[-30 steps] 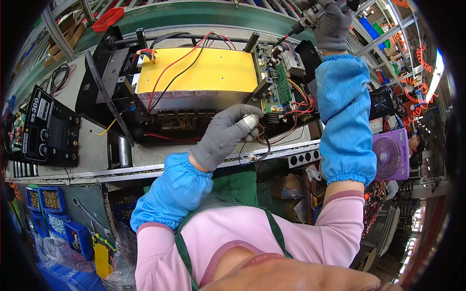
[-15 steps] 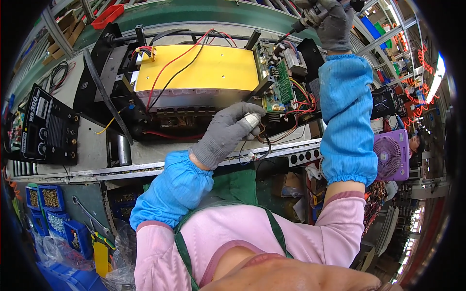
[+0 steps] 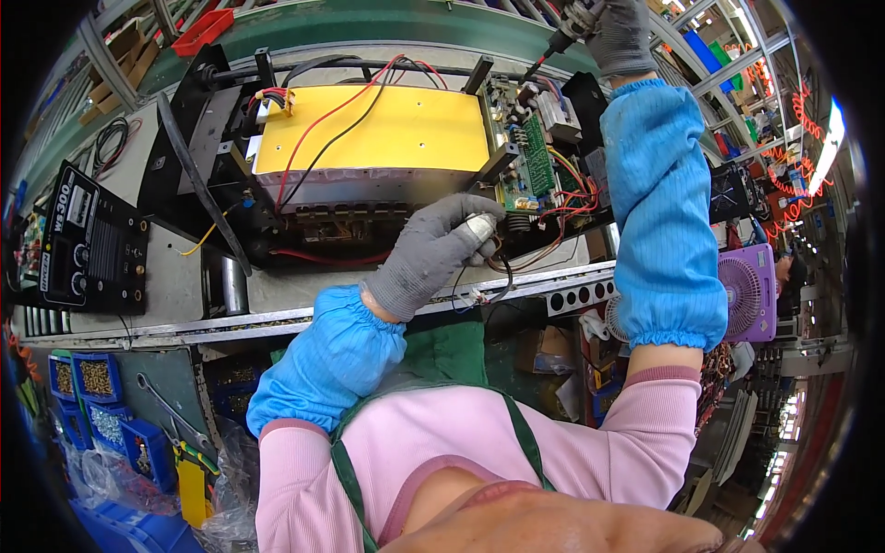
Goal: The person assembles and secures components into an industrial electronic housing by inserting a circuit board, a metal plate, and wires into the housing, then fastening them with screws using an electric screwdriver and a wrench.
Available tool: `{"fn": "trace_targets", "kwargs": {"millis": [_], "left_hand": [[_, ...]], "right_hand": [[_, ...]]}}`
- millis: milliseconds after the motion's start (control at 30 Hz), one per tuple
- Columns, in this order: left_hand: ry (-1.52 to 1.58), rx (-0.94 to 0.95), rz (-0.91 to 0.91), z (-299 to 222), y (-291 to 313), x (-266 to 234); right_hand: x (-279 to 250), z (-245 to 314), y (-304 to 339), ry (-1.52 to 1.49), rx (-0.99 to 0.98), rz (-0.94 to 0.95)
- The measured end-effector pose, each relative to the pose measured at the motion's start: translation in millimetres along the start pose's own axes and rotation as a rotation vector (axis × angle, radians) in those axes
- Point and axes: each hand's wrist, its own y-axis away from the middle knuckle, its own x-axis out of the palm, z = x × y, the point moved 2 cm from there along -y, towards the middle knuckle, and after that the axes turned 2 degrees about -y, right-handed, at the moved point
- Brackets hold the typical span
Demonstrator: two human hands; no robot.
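Note:
My left hand point(image 3: 433, 253), in a grey glove with white tape on one finger, is closed at the front edge of an opened black machine chassis point(image 3: 244, 189). What its fingers hold, if anything, is hidden; thin wires point(image 3: 502, 276) hang beside it. At the far right, my right hand point(image 3: 622, 39), also gloved, grips a power screwdriver point(image 3: 578, 26). Its bit points down at the far end of a green circuit board point(image 3: 525, 143); I cannot tell if the tip touches. A yellow sheet point(image 3: 373, 129) covers the middle of the chassis, with red and black wires across it.
A black control panel with knobs point(image 3: 88, 240) stands at the left. Blue bins of small hardware point(image 3: 97, 378) and a wrench point(image 3: 173, 410) lie below the bench's metal edge point(image 3: 277, 323). A purple fan point(image 3: 751, 293) is at the right; a red tray point(image 3: 203, 32) sits at the back.
My right hand has moved slightly away and to the left with the screwdriver, which now stands steeper. My left hand has kept its place.

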Motion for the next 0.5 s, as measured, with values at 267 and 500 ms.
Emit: {"fn": "trace_targets", "kwargs": {"millis": [267, 500], "left_hand": [[0.006, -0.005, 0.002, 1, 0, -2], [0.034, 0.005, 0.01, 2, 2, -4]], "right_hand": [[2, -4, -6, -0.013, -0.074, -0.103], [4, 2, -2, -0.054, -0.183, -0.114]]}}
